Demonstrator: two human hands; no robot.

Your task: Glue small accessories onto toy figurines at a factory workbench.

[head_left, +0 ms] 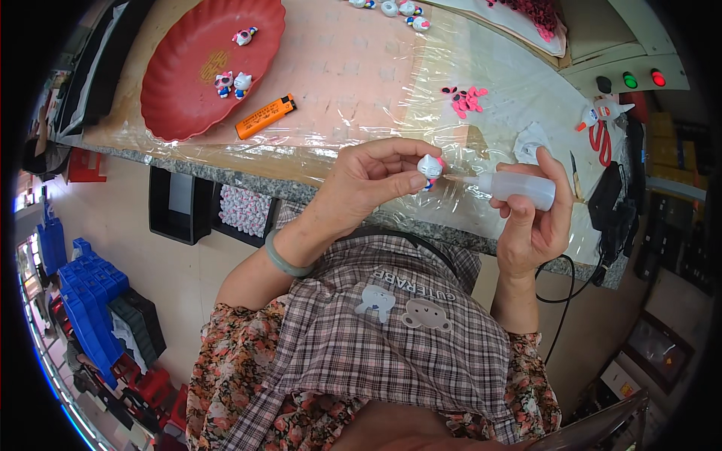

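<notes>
Between the thumb and fingers of my left hand (380, 174) is a small white cat figurine (430, 167) with pink and blue parts. My right hand (532, 218) grips a translucent squeeze bottle (520, 189), tipped sideways. Its thin nozzle points left at the figurine; whether the tip touches it I cannot tell. Beyond my hands, a little heap of pink pieces (468, 102) lies on the plastic-covered table. An orange lighter (265, 116) rests left of them, beside a red scalloped plate (167, 120) that bears several similar figurines (242, 84).
More figurines (418, 22) stand at the table's far side. To the right are a crumpled tissue (531, 141), red-handled scissors (600, 143), a white glue bottle (606, 113) and a thin pointed tool (575, 177). Below the stone edge (226, 174), a black tray (244, 210) holds many small white pieces.
</notes>
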